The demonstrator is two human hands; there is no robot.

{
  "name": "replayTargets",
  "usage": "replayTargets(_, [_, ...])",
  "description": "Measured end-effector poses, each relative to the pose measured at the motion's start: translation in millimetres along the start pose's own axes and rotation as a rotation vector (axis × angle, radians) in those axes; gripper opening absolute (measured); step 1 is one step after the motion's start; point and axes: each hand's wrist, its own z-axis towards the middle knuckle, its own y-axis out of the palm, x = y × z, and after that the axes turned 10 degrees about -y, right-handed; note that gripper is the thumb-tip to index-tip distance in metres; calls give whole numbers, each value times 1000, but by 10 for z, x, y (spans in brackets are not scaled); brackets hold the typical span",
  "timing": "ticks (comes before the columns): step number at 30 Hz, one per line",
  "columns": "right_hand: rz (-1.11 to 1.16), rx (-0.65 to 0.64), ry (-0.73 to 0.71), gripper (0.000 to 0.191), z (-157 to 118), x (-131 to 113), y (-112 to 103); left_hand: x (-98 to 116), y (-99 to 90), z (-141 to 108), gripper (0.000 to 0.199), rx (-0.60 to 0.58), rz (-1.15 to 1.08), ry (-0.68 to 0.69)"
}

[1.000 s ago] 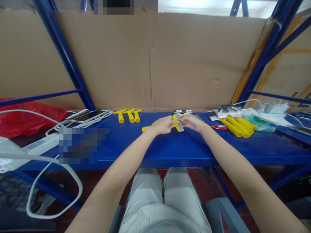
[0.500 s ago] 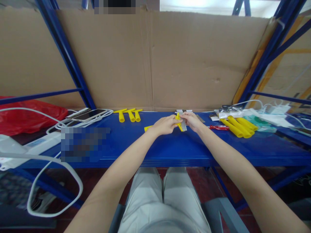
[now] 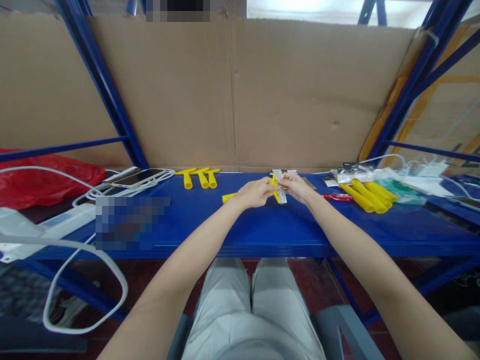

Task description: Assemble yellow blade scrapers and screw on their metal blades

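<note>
My left hand (image 3: 257,193) is closed around a yellow T-shaped scraper handle (image 3: 228,198). Its round end sticks out to the left beneath my wrist, and its crosswise head faces my other hand. With its fingertips, my right hand (image 3: 295,186) pinches a flat silvery metal blade (image 3: 283,196) against that head. Fingers cover part of where blade and head meet, so I cannot tell whether they are joined. Just behind my hands lie some pale metal strips (image 3: 288,171), and another greyish flat piece (image 3: 309,183) is partly hidden by my right hand.
Yellow T-shaped pieces (image 3: 203,179) stand at the back left. Several yellow tubes (image 3: 369,196) lie on the right, near a red screwdriver-like tool (image 3: 338,197). White cables (image 3: 150,181), a phone (image 3: 138,177) and a red bag (image 3: 48,175) occupy the left. Cardboard (image 3: 240,95) walls the back.
The metal blade has tilted slightly and shifted a little closer to the yellow head. Both hands stay in nearly the same place.
</note>
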Motion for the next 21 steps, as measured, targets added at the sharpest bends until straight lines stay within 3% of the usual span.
replayTargets(11, [-31, 14, -58, 36, -29, -38, 56, 9, -10, 2, 37, 0, 0, 7])
replayTargets(17, [-68, 71, -9, 22, -9, -22, 101, -35, 35, 31, 37, 32, -45, 12])
replayTargets(21, [-55, 6, 68, 16, -60, -70, 149, -120, 53, 55, 37, 67, -48, -53])
